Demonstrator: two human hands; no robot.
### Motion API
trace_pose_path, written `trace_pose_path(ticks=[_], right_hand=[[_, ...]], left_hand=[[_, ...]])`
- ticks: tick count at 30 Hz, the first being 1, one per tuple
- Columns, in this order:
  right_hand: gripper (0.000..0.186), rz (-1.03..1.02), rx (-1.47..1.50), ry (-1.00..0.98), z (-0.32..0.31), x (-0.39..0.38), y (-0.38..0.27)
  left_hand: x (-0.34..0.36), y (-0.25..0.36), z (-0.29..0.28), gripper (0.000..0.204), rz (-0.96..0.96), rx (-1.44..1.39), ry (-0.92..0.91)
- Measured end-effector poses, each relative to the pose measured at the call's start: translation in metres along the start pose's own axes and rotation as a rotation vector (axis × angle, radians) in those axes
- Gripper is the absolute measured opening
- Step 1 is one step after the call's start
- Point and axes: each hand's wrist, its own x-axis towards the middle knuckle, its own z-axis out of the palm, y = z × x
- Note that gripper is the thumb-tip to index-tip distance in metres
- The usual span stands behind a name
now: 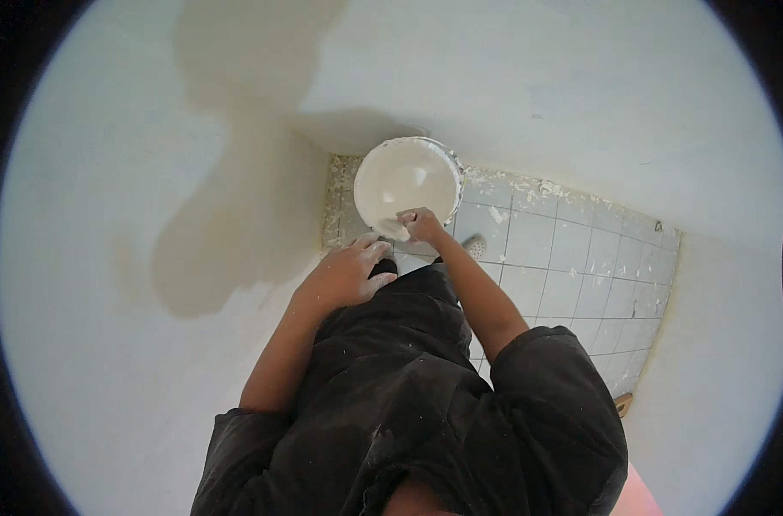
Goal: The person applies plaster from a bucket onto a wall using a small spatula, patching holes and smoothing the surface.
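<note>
A round white bucket (pixel 363 176) stands on the floor in front of me, holding a smooth white paste (pixel 409 176). At its near rim my right hand (pixel 423 225) is closed. Beside its fingers is a pale, paste-coated piece (pixel 393 230); its kind and the grip on it are too small to make out. My left hand (pixel 353 271) lies to the left of it, by my knee and just short of the rim. Its fingers are spread, smeared with white, and hold nothing that I can see.
Pale walls close in on the left, ahead and right. White flakes and splashes dot the grey tiled floor (pixel 529 245), mostly along the wall's foot. A light, perforated shoe (pixel 475 247) shows right of the bucket. A small brown object (pixel 623 404) lies at the right wall.
</note>
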Motion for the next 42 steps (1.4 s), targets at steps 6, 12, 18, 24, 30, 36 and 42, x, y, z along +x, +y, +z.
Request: trace_pose_path(ticks=[6,12,18,24,30,36,42], right_hand=[[0.044,0.095,1.080,0.026,-0.018,-0.029,-0.022],[0.041,-0.190,1.523,0.061,-0.054,-0.067,-0.038],[0.032,-0.455,1.803,0.331,-0.115,-0.112,-0.068],[0.027,-0.809,1.814,0.370,-0.185,-0.166,-0.105],[0.027,-1.153,1.784,0.521,-0.239,-0.234,-0.144],[0.033,-1.387,1.410,0.771,-0.300,-0.335,-0.206],[0.036,-1.566,0.839,0.842,-0.344,-0.416,-0.281]], left_hand=[[0.008,0.010,-0.005,0.049,0.141,0.047,-0.032],[0.015,0.032,-0.035,0.056,0.252,0.023,-0.070],[0.013,0.074,-0.104,0.058,0.153,0.098,-0.156],[0.026,0.087,-0.151,0.055,0.482,0.123,0.505],[0.007,0.115,-0.173,0.050,0.655,-0.261,0.816],[-0.035,0.146,-0.251,0.051,0.758,0.204,0.775],[-0.091,0.169,-0.327,0.047,0.789,0.533,0.747]])
